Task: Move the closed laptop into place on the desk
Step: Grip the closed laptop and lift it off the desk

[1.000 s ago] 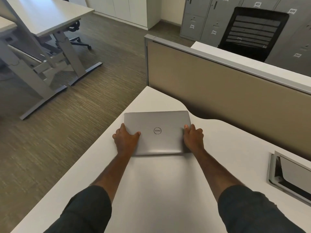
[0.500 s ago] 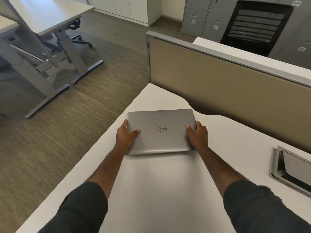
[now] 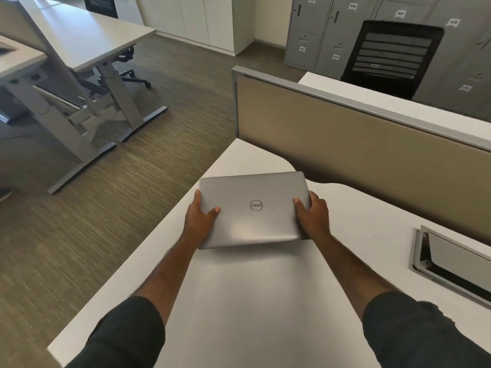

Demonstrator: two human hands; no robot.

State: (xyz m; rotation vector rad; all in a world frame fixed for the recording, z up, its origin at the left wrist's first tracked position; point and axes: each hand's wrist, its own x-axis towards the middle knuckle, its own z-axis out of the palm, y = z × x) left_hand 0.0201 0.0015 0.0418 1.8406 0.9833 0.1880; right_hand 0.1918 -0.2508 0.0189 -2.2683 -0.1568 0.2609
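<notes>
A closed silver laptop [image 3: 255, 208] with a round logo on its lid is over the far left part of the white desk [image 3: 252, 301]. Its near edge is raised off the desk and casts a shadow below it. My left hand [image 3: 199, 219] grips the laptop's left edge, thumb on the lid. My right hand [image 3: 313, 216] grips the right edge the same way. The fingers under the laptop are hidden.
A tan partition [image 3: 358, 144] stands along the desk's far side. A grey cable hatch [image 3: 449, 261] is set into the desk at the right. The desk's left edge drops to carpet [image 3: 106, 208]. Another desk [image 3: 87, 43] and a black chair [image 3: 390, 54] stand beyond.
The laptop's near edge has come up off the desk in both hands. The hands have slid further along its side edges.
</notes>
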